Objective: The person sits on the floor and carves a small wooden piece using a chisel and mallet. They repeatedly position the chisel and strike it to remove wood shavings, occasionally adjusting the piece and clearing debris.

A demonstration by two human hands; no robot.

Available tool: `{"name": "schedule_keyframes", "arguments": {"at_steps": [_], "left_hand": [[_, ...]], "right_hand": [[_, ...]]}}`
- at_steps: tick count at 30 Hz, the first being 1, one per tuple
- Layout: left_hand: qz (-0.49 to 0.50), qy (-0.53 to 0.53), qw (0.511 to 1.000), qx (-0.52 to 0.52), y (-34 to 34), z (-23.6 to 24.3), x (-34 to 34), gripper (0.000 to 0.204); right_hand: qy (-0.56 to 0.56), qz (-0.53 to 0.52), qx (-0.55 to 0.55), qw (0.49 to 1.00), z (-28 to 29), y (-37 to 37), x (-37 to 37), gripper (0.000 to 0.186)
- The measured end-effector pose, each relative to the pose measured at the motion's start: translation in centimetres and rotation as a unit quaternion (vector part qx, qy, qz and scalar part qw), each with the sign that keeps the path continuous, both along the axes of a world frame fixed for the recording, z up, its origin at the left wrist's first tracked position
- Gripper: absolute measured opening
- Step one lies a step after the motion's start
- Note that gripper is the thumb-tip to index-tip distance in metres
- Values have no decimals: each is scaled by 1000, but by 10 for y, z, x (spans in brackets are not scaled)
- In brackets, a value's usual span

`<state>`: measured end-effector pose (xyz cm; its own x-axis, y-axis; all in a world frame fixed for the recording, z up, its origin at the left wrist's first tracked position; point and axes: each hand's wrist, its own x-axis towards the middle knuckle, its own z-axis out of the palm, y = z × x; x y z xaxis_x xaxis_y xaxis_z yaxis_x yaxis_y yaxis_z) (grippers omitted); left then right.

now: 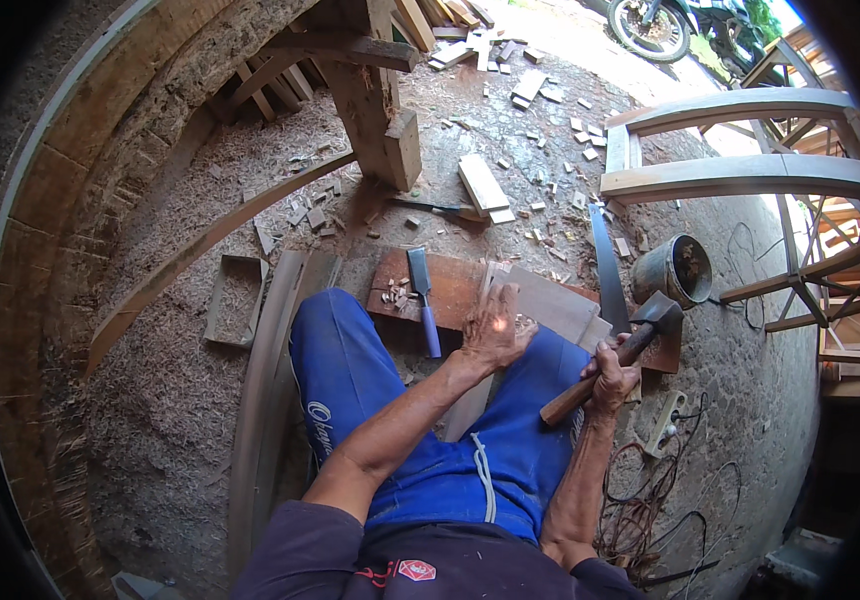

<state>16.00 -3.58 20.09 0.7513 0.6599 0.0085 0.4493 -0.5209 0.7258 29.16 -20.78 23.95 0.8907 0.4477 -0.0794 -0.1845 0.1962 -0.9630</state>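
Note:
My right hand (610, 375) is closed around the wooden handle of a hammer (632, 345), whose dark head points up and away to the right. My left hand (495, 325) grips a pale wooden board (555, 300) near its left end, with the fingers over it. Under that board lies a reddish-brown plank (393, 268), just beyond my knees. A chisel (430, 330) with a purple handle rests across the plank, its blade pointing away from me and wood chips beside it. To the right of the board is a saw blade (608, 262).
A bucket (672, 272) stands at the right, near a power strip (662, 425) and tangled cords (630, 510). Curved wooden frames (745, 178) stand far right. A wooden post (375, 130) rises ahead. Offcuts (485, 185) and shavings (170, 430) cover the ground.

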Motion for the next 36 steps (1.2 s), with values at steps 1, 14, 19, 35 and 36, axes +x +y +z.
{"name": "schedule_keyframes", "arguments": {"at_steps": [1,14,19,35,36], "left_hand": [[-17,-76,989,126,-3,5,-4,98],[-11,-125,984,124,85,-27,-49,51],[40,-282,958,0,48,8,-39,49],[-23,-224,974,-8,85,7,3,56],[-34,-247,966,-62,80,7,9,64]], "right_hand": [[-8,10,-7,1000,4,2,0,40],[-8,113,40,993,58,39,-34,26],[6,102,18,995,51,26,-32,30],[-314,211,-175,909,73,54,-14,49],[-383,201,-152,889,87,59,-14,52]]}}
